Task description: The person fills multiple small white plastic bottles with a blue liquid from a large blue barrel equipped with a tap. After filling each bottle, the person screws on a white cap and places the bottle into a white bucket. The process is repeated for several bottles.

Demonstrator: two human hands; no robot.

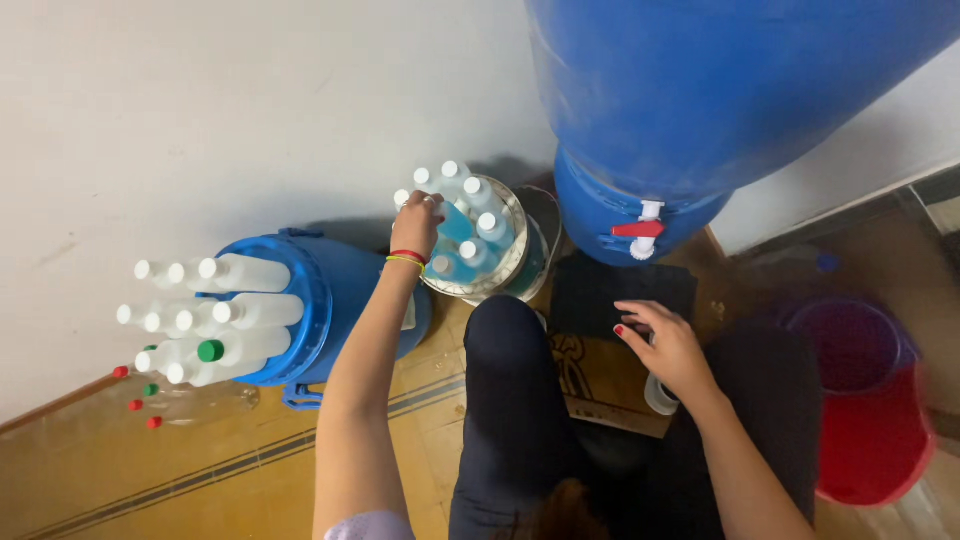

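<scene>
My left hand (417, 226) reaches forward to a white bucket (512, 262) holding several clear bottles of blue liquid with white caps (470, 225). Its fingers are closed on one bottle at the bucket's left edge. My right hand (665, 343) hovers open, fingers spread, above a black mat (600, 285) and a small white cup (660, 396) near my knee. A large blue barrel (700, 90) with a white and red tap (642, 230) stands just beyond.
A smaller blue drum (345, 290) at left carries several white-capped bottles (215, 315), one with a green cap. Loose red and green caps (140, 395) lie on the wooden floor by the wall. A red bucket (870, 400) stands at right.
</scene>
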